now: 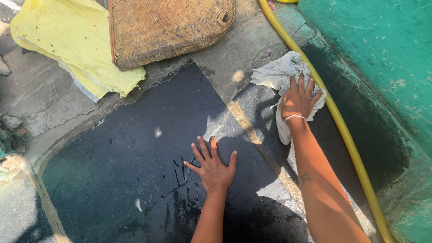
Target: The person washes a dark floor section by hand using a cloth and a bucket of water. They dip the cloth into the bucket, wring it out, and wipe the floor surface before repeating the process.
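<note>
My right hand (298, 100) presses flat, fingers spread, on a crumpled grey-white cloth (280, 74) that lies on the wet dark stone floor (144, 135) at the upper right. A thin white band circles that wrist. My left hand (213, 164) rests palm down with fingers spread on the wet black slab in the middle, holding nothing. Water streaks run from under its fingers.
A yellow hose (342, 128) runs diagonally along the base of the green wall (382, 54) on the right. A woven bamboo tray (166, 27) lies at the top over a yellow fabric (67, 40). Grey cracked pavement borders the slab on the left.
</note>
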